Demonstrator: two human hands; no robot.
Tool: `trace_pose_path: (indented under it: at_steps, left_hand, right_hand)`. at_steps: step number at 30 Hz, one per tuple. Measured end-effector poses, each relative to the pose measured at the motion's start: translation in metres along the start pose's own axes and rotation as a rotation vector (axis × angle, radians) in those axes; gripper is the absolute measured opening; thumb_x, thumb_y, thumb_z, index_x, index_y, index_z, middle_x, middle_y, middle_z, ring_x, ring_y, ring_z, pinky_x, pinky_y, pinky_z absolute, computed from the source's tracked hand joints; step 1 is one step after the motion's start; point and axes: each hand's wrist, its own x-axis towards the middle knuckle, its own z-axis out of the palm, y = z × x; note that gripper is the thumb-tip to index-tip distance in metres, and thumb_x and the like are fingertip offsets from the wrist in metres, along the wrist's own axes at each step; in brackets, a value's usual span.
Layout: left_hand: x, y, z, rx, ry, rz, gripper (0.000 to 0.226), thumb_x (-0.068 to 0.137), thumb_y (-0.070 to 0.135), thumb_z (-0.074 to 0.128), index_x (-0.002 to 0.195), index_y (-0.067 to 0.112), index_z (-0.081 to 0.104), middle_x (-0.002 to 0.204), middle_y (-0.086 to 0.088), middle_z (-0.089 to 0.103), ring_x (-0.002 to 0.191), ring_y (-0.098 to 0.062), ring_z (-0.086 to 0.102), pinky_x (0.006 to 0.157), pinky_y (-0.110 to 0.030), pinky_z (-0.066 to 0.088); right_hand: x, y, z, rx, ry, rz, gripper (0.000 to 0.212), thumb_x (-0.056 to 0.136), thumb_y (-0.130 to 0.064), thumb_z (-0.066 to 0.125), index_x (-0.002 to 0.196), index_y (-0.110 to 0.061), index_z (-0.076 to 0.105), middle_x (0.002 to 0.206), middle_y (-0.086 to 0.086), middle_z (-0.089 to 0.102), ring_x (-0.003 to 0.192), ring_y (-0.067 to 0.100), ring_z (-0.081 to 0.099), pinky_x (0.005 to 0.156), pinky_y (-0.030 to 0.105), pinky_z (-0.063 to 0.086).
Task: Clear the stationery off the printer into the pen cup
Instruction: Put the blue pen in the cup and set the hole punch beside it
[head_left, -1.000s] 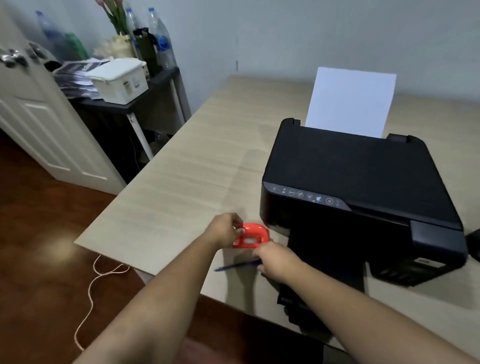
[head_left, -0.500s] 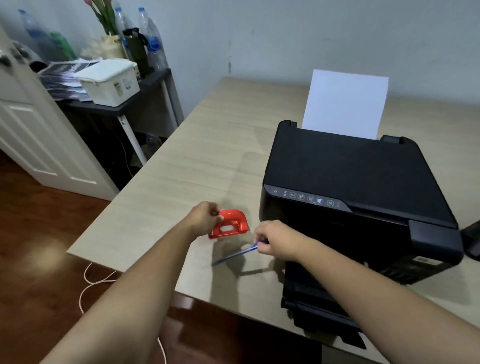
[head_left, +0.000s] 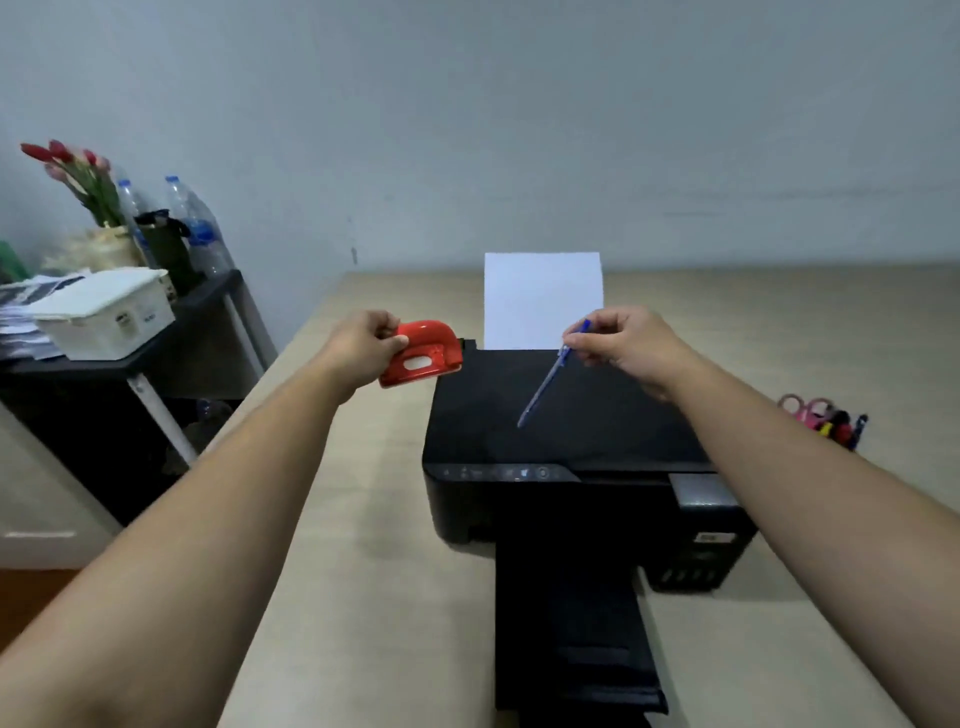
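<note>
Both hands had risen from the desk edge to mid-frame, the left hand (head_left: 358, 345) clamped on the red hole punch (head_left: 423, 353), the right hand (head_left: 621, 343) pinching the blue pen (head_left: 550, 379) above the printer (head_left: 561, 426), so next likely came carrying them to the pen cup (head_left: 836, 428) at right.

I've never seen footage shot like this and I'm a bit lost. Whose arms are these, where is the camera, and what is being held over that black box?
The camera sits on a person's head, looking forward and down, so the two bare arms are their own. The black box is a printer on a wooden desk, with white paper standing in its rear tray. The left hand holds a red hole punch. The right hand pinches a blue pen above the printer's lid. A pen cup with scissors and markers stands far right.
</note>
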Motion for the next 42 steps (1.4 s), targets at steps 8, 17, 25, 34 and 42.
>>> trace_pose_path:
  at_steps: [8,17,25,34,42]
  left_hand:
    - [0.008,0.138,0.165,-0.029,-0.34,0.225,0.015,0.089,0.014,0.056,0.101,0.008,0.063,0.088,-0.006,0.059,0.082,-0.019,0.055,0.082,-0.033,0.047]
    - [-0.043,0.234,0.373,0.168,-0.79,0.276,0.021,0.09,0.019,0.055,0.11,0.013,0.061,0.111,-0.01,0.063,0.101,-0.026,0.06,0.088,-0.036,0.05]
    - [-0.08,0.219,0.483,0.349,-1.019,0.168,0.022,0.09,0.013,0.05,0.11,0.008,0.06,0.111,-0.014,0.065,0.101,-0.027,0.062,0.086,-0.035,0.049]
    - [-0.08,0.189,0.521,0.336,-0.981,0.007,0.018,0.09,0.01,0.052,0.107,0.011,0.058,0.106,-0.011,0.057,0.097,-0.024,0.056,0.086,-0.032,0.046]
    - [-0.073,0.187,0.523,0.25,-0.896,-0.168,0.007,0.086,0.014,0.061,0.091,0.011,0.064,0.102,-0.012,0.065,0.09,-0.021,0.06,0.085,-0.027,0.046]
  right_hand:
    - [-0.031,0.051,-0.161,0.0,0.525,0.067,0.021,0.089,-0.017,0.059,0.069,-0.019,0.063,0.069,0.0,0.062,0.051,0.0,0.055,0.049,0.013,0.045]
    - [-0.076,0.132,-0.307,-0.156,0.729,0.226,0.017,0.088,-0.027,0.06,0.08,-0.014,0.066,0.076,0.009,0.06,0.072,0.019,0.053,0.069,0.033,0.04]
    - [-0.068,0.206,-0.333,-0.312,0.6,0.277,0.017,0.087,-0.026,0.062,0.074,-0.016,0.065,0.062,-0.005,0.059,0.057,0.007,0.05,0.057,0.024,0.039]
    - [-0.058,0.266,-0.325,-0.272,0.411,0.346,0.014,0.088,-0.022,0.06,0.08,-0.014,0.068,0.073,0.003,0.068,0.079,0.024,0.065,0.075,0.031,0.049]
    - [-0.049,0.284,-0.307,-0.426,0.188,0.369,0.017,0.09,-0.019,0.057,0.085,-0.007,0.068,0.075,0.004,0.062,0.071,0.018,0.054,0.063,0.025,0.035]
